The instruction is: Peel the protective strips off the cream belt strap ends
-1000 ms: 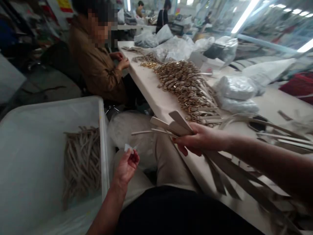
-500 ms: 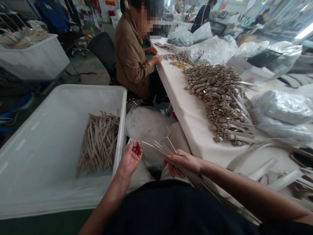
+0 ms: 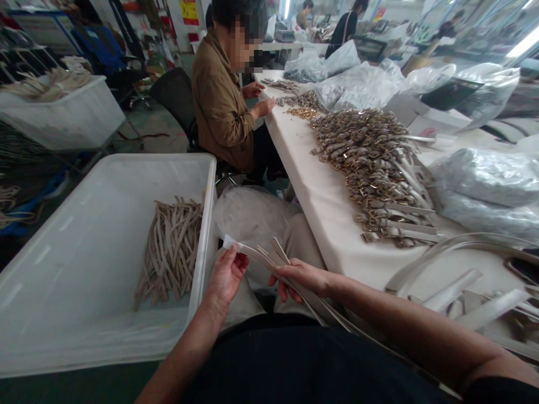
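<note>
My right hand [image 3: 301,276] is closed around several flat beige straps [image 3: 314,303], whose fanned ends point left over my lap. Their lower lengths trail down beside my forearm. My left hand [image 3: 228,275] pinches a small whitish translucent piece [image 3: 229,242] between thumb and fingers. The end of one strap reaches that piece at my left fingertips; whether it lies inside or against it I cannot tell.
To my left, a white plastic tub [image 3: 105,185] holds a heap of straps [image 3: 170,247]. On the covered table [image 3: 303,174] lie a pile of buckled straps [image 3: 370,163], plastic bags [image 3: 497,174] and loose straps [image 3: 480,303]. A co-worker [image 3: 223,95] sits ahead.
One strap's end has come up to the whitish piece in my left hand, from a small distance apart. The fanned strap ends are closer together, and my right hand has shifted slightly left.
</note>
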`<state>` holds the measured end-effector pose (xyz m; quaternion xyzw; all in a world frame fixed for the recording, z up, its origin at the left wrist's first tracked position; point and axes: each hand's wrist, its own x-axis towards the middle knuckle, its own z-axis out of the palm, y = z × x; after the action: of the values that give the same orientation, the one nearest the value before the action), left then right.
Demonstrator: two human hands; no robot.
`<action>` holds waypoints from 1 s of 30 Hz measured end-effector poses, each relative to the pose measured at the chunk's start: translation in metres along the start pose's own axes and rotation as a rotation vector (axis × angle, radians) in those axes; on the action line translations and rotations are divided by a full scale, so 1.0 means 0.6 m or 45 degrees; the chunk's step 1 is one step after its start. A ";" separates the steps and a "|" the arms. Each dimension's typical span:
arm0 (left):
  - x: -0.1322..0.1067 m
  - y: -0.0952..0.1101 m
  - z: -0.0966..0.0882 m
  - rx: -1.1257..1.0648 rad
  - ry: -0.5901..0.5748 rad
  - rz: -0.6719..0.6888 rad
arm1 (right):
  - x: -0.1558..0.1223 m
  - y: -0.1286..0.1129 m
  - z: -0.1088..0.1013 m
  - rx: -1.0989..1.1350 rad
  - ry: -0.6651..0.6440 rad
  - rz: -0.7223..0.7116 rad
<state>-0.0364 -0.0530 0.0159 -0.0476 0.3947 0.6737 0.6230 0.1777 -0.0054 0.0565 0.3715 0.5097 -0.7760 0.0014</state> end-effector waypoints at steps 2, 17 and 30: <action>0.002 -0.009 -0.005 0.055 0.010 0.016 | 0.001 0.001 0.001 0.048 -0.039 -0.001; 0.012 -0.006 -0.009 0.089 0.158 -0.004 | -0.053 -0.006 -0.018 -0.120 0.164 0.020; -0.004 -0.013 0.034 0.288 -0.081 -0.030 | -0.024 -0.061 -0.020 -0.103 0.095 -0.011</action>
<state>-0.0203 -0.0433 0.0275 0.0396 0.4476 0.6187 0.6445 0.1813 0.0160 0.0912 0.3977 0.5420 -0.7403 -0.0060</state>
